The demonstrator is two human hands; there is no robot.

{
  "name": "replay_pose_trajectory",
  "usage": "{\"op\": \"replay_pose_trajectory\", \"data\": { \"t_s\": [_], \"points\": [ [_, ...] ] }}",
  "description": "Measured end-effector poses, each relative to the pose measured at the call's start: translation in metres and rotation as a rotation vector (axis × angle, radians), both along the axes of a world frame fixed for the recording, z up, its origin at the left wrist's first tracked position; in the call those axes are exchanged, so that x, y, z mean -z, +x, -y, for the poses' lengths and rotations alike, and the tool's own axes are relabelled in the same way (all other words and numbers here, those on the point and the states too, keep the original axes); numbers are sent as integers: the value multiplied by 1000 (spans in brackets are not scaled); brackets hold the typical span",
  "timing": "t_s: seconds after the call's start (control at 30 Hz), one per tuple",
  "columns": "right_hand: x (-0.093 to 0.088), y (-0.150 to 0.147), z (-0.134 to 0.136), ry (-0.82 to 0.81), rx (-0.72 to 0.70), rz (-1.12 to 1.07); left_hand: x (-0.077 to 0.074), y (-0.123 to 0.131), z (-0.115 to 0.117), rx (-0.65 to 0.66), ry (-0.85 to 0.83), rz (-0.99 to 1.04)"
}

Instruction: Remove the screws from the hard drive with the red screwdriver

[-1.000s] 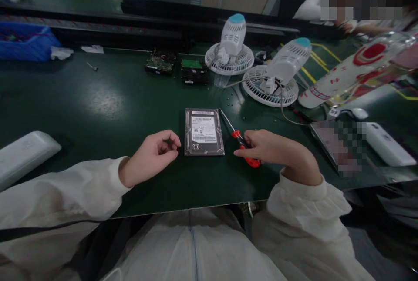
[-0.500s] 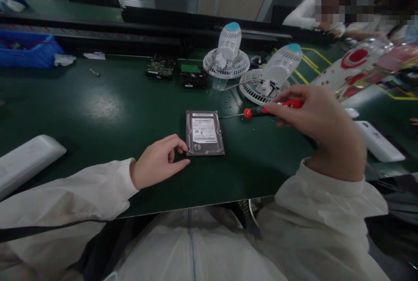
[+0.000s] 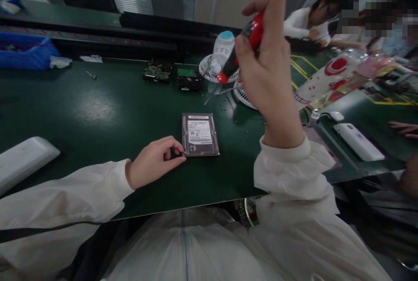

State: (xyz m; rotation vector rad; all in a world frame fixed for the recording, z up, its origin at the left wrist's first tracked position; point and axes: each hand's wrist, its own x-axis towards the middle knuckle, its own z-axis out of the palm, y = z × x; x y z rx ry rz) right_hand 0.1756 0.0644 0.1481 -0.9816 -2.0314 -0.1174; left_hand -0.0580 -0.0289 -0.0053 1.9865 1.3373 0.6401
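Observation:
A hard drive [image 3: 200, 135] with a white label lies flat on the green table. My left hand [image 3: 155, 161] rests at its lower left corner, fingers curled, with index finger and thumb pinching that corner. Raised well above the table, my right hand [image 3: 267, 55] grips a red and black screwdriver [image 3: 230, 65]. The screwdriver's thin shaft slants down to the left, its tip beyond the drive's far edge and apart from it. Several tiny screws [image 3: 224, 107] are scattered right of the drive.
Two more drives, one showing a circuit board [image 3: 158, 70] and one with a green board [image 3: 189, 78], lie behind. White fans [image 3: 224, 50] stand face down. A blue bin [image 3: 26, 50] is far left, a white case [image 3: 28, 159] nearer. Co-workers sit at the right.
My right hand has lifted the screwdriver up and to the left, tilting it steeply, its tip now away from the drive's right side. My left hand stays at the corner.

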Motion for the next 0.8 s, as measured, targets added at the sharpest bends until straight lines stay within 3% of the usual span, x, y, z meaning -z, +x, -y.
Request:
{"op": "replay_pose_trajectory", "data": {
  "t_s": [0.17,0.37,0.5,0.8],
  "points": [
    [26,-26,-7,-27,-105,-51,1,0,0,-3,-7,-24],
    [47,-29,-24,-85,-208,-167,0,1,0,4,-5,-32],
    [42,-26,-19,-37,-255,-306,1,1,-1,-5,8,-34],
    [24,-20,-6,60,-308,-395,0,2,0,3,12,-30]
  ]
}}
